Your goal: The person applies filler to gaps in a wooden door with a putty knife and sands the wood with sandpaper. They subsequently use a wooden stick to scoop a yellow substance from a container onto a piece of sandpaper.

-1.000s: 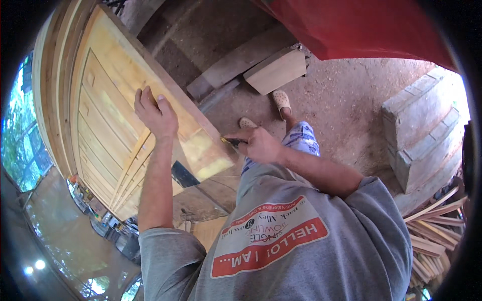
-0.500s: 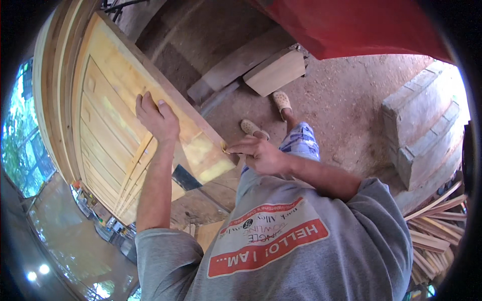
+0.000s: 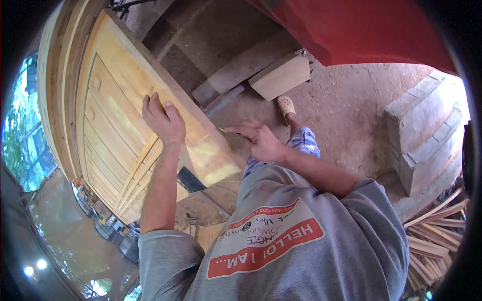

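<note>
A large pale yellow wooden door panel (image 3: 125, 70) with grooved sections stands at my left. My left hand (image 3: 163, 118) rests on it, fingers loosely bent and holding nothing visible. Thin wooden strips (image 3: 135, 170) lie on the panel beside my left forearm. My right hand (image 3: 258, 140) is closed on a small yellow-and-black cutter (image 3: 226, 130), mostly hidden by the fingers, at the panel's right edge. A dark rectangular piece (image 3: 190, 179) shows below the panel's lower corner.
Stacked concrete blocks (image 3: 411, 130) are at the right, above a pile of wood offcuts (image 3: 434, 241). A wooden block (image 3: 278, 75) lies beyond my foot in a pale clog (image 3: 285, 105). Red sheeting (image 3: 361, 30) hangs at the top right. Long boards (image 3: 57, 95) curve along the far left.
My right hand with the cutter moved down along the panel edge, then back up since half a second ago. My left hand stays on the panel; the whole view has shifted slightly.
</note>
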Demonstrator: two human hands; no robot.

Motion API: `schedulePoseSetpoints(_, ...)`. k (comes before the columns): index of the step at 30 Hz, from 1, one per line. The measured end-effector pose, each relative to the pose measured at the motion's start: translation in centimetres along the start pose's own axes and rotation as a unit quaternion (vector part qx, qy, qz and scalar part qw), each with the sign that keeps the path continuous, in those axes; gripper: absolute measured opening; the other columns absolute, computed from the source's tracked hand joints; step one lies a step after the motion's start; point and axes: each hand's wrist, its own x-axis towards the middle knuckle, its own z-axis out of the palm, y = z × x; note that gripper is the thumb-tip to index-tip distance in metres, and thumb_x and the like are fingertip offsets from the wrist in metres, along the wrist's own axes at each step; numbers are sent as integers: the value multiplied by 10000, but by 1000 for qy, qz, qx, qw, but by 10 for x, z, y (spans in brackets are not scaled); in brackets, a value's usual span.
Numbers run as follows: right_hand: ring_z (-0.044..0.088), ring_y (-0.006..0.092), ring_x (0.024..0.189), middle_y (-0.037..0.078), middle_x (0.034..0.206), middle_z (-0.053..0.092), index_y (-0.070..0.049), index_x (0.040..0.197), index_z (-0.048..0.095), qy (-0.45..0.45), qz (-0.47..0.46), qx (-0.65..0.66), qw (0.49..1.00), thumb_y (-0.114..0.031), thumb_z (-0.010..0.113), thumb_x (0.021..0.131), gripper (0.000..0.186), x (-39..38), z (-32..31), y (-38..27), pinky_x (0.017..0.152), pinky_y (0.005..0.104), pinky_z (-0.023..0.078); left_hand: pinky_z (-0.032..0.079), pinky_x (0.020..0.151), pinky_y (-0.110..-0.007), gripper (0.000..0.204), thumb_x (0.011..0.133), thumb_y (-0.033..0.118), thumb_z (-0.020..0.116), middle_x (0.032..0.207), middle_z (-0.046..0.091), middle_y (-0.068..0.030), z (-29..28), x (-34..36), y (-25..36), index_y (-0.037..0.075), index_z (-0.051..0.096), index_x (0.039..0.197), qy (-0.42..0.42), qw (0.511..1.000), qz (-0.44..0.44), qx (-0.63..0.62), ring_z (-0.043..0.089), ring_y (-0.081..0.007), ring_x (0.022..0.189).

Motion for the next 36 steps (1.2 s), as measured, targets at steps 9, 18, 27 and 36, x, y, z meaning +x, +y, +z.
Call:
schedulePoseSetpoints(9, 575, 380, 1104, 171, 1256, 630, -42, 1319, 615, 45, 10, -17, 999, 58, 576, 715, 614, 16, 27, -18, 962, 455, 494, 281, 1132, -548, 489, 929, 244, 553, 1463, 424, -285, 1, -1, -2, -20, 525, 1340, 11, 1000, -11, -14, 382, -442, 1360)
schedulePoseSetpoints(18, 572, 378, 1023, 186, 1185, 621, 8, 1265, 619, 55, -52, -78, 994, 48, 618, 673, 593, 14, 40, -10, 894, 461, 512, 278, 1134, -521, 487, 938, 222, 539, 1460, 425, -284, 3, 1, 1, -40, 506, 1347, 13, 1000, 2, 4, 379, -428, 1351)
schedulePoseSetpoints(27, 590, 362, 958, 162, 1089, 642, -15, 1197, 654, 6, -65, -97, 993, -8, 677, 662, 535, 0, 23, -3, 850, 463, 505, 274, 1135, -532, 493, 925, 205, 530, 1456, 423, -294, 4, 1, -1, -52, 503, 1345, 16, 1000, 10, 12, 377, -444, 1352)
schedulePoseSetpoints(36, 652, 409, 1014, 225, 1074, 688, -44, 1243, 675, -1, 35, -8, 999, 6, 611, 696, 553, 34, -1, 11, 926, 471, 528, 273, 1138, -527, 480, 947, 214, 530, 1466, 414, -296, -1, 1, 0, -47, 505, 1349, 2, 1000, 1, -4, 369, -439, 1365)
